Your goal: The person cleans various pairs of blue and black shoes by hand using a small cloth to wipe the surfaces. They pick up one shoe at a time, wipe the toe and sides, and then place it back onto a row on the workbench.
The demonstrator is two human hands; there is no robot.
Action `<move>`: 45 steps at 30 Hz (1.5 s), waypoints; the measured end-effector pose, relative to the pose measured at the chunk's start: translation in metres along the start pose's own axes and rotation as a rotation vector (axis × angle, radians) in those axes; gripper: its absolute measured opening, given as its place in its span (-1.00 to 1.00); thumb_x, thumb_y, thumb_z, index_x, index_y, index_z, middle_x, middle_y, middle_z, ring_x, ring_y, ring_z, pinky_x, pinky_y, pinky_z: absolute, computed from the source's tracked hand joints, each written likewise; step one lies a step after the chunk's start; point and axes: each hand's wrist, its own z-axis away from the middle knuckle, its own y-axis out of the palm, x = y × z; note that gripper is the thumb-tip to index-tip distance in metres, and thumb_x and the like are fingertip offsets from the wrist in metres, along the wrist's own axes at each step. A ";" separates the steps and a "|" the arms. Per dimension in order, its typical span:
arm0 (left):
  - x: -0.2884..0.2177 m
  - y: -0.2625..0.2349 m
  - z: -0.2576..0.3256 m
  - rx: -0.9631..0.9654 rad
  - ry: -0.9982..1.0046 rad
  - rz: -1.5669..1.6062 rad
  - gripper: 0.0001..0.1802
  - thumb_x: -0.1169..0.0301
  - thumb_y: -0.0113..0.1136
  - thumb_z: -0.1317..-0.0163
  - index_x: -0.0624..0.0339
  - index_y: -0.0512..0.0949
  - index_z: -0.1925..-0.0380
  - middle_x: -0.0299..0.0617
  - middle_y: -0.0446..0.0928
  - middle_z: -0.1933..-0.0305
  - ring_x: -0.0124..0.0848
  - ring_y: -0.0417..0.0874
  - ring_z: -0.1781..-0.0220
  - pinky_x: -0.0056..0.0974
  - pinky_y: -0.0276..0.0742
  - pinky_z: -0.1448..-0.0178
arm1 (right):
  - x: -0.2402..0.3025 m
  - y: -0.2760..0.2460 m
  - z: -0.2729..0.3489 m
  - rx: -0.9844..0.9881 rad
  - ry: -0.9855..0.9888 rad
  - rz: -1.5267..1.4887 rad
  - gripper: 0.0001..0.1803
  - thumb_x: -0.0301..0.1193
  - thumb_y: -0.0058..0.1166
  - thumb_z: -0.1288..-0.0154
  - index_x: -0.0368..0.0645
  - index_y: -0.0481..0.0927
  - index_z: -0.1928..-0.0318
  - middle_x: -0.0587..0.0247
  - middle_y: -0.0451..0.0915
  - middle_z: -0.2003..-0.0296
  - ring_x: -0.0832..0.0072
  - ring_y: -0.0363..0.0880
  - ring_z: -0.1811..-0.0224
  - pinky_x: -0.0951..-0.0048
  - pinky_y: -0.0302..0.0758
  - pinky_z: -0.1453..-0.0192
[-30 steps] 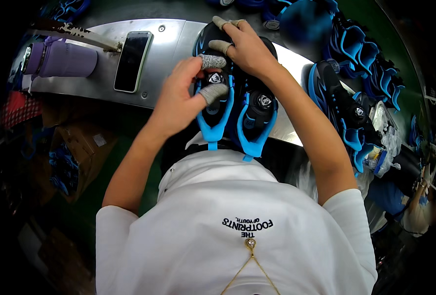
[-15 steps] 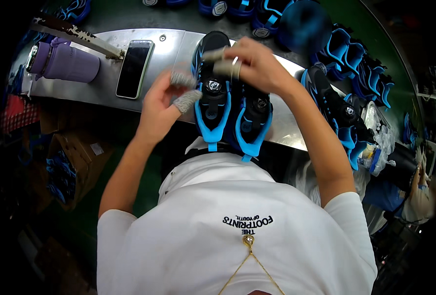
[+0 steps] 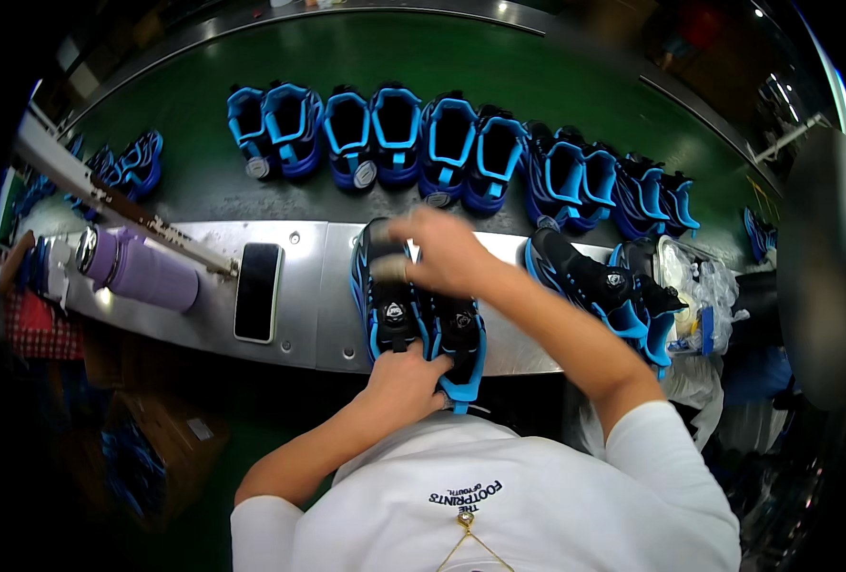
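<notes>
A pair of black shoes with bright blue trim and round lace dials lies in front of me, heels toward me: the left shoe (image 3: 393, 322) and the right shoe (image 3: 460, 329). My left hand (image 3: 404, 386) grips the pair at the heel end, its fingers dipping into the collars and partly hidden there. Over the toe end is my right hand (image 3: 437, 253), blurred by motion. Pale finger covers show on its fingers. Whether it touches the left shoe's toe, I cannot tell.
On the metal ledge (image 3: 332, 324) stand a purple tumbler (image 3: 151, 270) and a phone (image 3: 258, 293). Another shoe pair (image 3: 594, 283) sits to the right, near a tray of clear plastic bags (image 3: 704, 291). Rows of similar shoes (image 3: 397, 124) stand on the green conveyor beyond.
My left hand has come from beside the shoes down to their heels and taken hold. My right hand remains over the toes. The view has tilted up, showing more of the conveyor.
</notes>
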 end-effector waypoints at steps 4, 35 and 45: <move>0.024 -0.014 0.009 -0.136 -0.034 0.122 -0.57 0.23 0.37 0.15 -0.02 0.62 0.17 0.00 0.53 0.25 0.00 0.63 0.29 -0.03 0.58 0.18 | -0.011 -0.035 -0.087 -0.041 0.137 0.272 -0.11 0.36 0.13 -0.02 0.18 0.46 -0.30 -0.05 0.57 0.19 0.07 0.57 0.07 0.11 0.52 0.07; 0.159 -0.107 -0.304 -0.510 0.121 -0.104 -0.53 0.37 0.39 0.03 0.10 0.56 0.04 0.02 0.47 0.07 0.03 0.43 -0.06 -0.04 0.34 -0.19 | -0.279 -0.129 0.050 -0.159 0.786 0.432 -0.43 0.22 0.17 -0.07 0.18 0.69 0.02 0.04 0.64 0.10 0.07 0.58 0.00 0.13 0.54 -0.08; 0.022 -0.113 -0.194 -0.216 0.300 0.426 -0.45 0.59 0.29 0.06 0.28 0.42 -0.02 0.01 0.57 0.17 -0.17 0.59 0.16 -0.21 0.47 0.04 | -0.073 -0.098 0.034 0.021 0.001 0.075 -0.62 -0.40 0.19 0.02 0.02 0.60 0.09 0.03 0.64 0.41 -0.01 0.62 0.29 0.03 0.52 0.22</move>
